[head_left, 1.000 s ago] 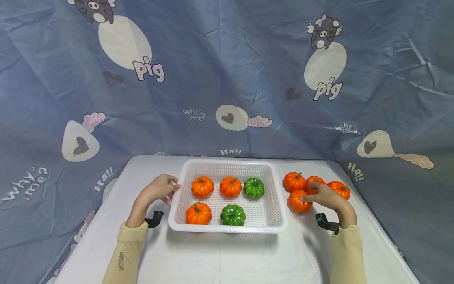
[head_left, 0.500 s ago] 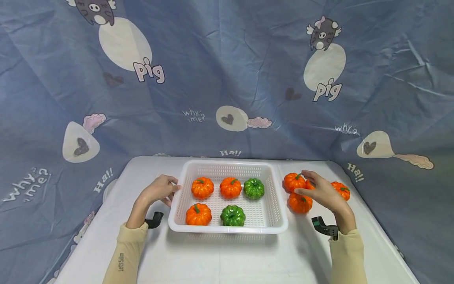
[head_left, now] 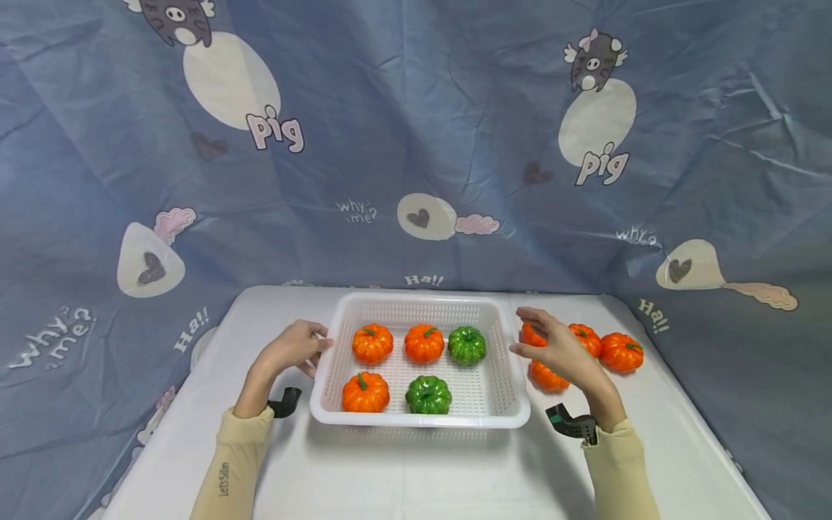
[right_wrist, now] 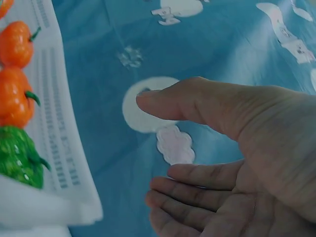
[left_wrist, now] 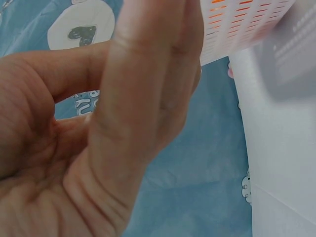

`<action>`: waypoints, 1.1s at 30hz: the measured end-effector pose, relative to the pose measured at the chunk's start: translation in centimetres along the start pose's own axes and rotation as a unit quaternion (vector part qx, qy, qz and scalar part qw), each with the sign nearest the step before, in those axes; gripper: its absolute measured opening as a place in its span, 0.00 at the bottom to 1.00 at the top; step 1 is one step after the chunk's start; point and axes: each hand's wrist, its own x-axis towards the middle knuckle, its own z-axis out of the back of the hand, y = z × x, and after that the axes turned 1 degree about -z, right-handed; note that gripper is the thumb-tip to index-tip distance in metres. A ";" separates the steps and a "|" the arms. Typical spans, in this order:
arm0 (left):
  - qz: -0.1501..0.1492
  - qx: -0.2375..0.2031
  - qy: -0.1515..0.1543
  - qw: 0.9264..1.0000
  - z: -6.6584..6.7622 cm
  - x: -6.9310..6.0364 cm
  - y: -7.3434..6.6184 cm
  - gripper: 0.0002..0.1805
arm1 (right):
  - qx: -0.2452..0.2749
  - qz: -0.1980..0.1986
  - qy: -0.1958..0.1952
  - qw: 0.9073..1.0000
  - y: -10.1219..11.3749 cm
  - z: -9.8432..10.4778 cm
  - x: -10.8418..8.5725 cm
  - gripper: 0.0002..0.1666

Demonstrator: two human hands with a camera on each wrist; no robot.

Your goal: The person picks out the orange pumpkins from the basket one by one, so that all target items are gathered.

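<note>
A white perforated basket [head_left: 422,420] holds three orange pumpkins [head_left: 424,343] and two green ones [head_left: 428,395]. At its left rim is my left hand [head_left: 295,345], fingertips touching the edge and fingers loosely bent; the left wrist view shows that hand [left_wrist: 133,98] beside the basket wall [left_wrist: 237,29]. My right hand [head_left: 564,352], empty with thumb and fingers apart, hovers just right of the right rim, partly covering two orange pumpkins [head_left: 549,377]. In the right wrist view nothing lies between the thumb and fingers of that hand [right_wrist: 266,143].
Two more orange pumpkins [head_left: 622,353] lie to the right of my right hand on the white table [head_left: 403,477]. Behind the table hangs a blue patterned cloth [head_left: 364,144]. Each wrist carries a black device [head_left: 572,423].
My right hand has moved left from the loose pumpkins to the basket's right rim, carrying nothing. My left hand and the pumpkins in the basket look unmoved.
</note>
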 end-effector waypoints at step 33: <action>0.001 -0.004 0.003 1.000 0.0 0.0 0.1 0.23 | 0.015 0.051 0.153 0.987 3.6 -8.3 9.1 0.42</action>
